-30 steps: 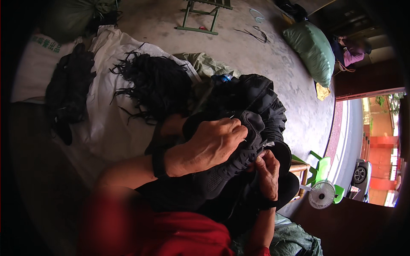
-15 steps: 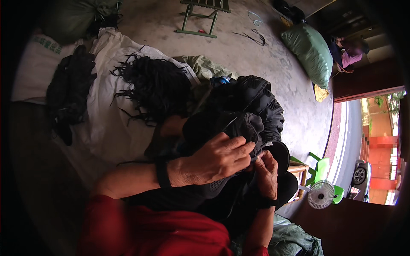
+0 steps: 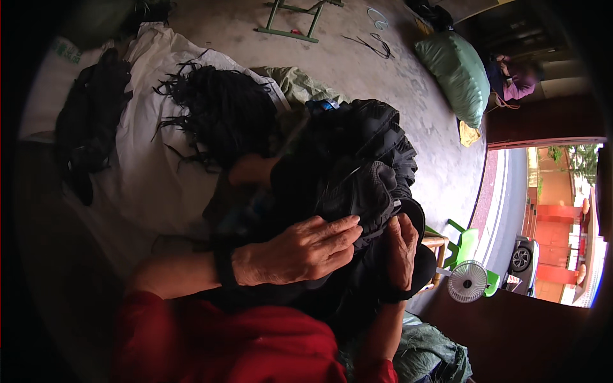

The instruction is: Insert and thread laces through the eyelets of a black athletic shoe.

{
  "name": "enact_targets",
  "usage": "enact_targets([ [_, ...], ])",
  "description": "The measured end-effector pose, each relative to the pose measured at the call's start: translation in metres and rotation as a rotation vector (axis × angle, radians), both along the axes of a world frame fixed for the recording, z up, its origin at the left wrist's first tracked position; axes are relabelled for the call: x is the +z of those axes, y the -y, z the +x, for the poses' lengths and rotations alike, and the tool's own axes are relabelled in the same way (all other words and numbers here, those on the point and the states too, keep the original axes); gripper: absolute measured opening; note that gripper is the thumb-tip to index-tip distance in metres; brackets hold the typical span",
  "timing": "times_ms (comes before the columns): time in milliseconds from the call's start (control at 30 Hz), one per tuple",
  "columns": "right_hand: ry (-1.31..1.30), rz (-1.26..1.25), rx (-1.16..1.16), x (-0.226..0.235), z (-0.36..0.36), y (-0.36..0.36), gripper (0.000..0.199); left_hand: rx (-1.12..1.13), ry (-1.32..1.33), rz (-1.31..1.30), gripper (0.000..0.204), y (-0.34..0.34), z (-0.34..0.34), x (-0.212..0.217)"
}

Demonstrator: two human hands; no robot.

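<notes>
A black mesh fabric piece [image 3: 367,191] with gathered folds rests over my lap, a small pale tag [image 3: 397,203] showing at its edge. My left hand [image 3: 300,252] lies along the near side of it, fingers stretched out and thumb hidden beneath. To its right, my right hand [image 3: 401,249] has thumb and fingers pinched at the edge of the same piece, just below the tag. More black folded fabric [image 3: 364,124] is heaped beyond. Dark bands circle both wrists.
On a white sheet [image 3: 153,121] at left lie black strips [image 3: 220,115] and a dark bundle [image 3: 92,118]. A stuffed green sack [image 3: 453,76] stands far right, near another person [image 3: 520,80]. A small white fan [image 3: 467,281] and green chair [image 3: 465,246] are at right, a folding stool [image 3: 290,29] far ahead.
My left hand has drawn back left from the fabric edge, its curled fingers now straighter. The mesh piece lies flatter and shows more of its surface. My right hand stays at the edge.
</notes>
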State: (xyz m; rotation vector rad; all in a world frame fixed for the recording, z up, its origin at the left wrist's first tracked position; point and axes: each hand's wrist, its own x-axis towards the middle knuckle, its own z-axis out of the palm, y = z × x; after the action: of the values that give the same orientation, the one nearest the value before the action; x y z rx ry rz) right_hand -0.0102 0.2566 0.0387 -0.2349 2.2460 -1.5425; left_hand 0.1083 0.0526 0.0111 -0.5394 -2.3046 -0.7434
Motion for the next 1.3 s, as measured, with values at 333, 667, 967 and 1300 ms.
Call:
enact_targets([
  [333,-0.243,0.193,-0.036,0.003,0.000,0.003,0.029,0.145,-0.101,-0.296,0.013,-0.019,0.003,0.007],
  [667,-0.138,-0.188,0.052,0.001,0.002,0.029,0.036,0.127,-0.065,-0.331,0.014,-0.023,0.005,0.009],
  [967,0.058,-0.390,0.108,-0.004,-0.012,0.023,0.033,-0.066,-0.008,-0.179,0.004,-0.024,0.025,-0.001],
  [1300,-0.006,-0.414,0.158,-0.017,-0.016,0.016,0.042,-0.075,0.031,-0.230,0.005,-0.024,0.026,0.007],
])
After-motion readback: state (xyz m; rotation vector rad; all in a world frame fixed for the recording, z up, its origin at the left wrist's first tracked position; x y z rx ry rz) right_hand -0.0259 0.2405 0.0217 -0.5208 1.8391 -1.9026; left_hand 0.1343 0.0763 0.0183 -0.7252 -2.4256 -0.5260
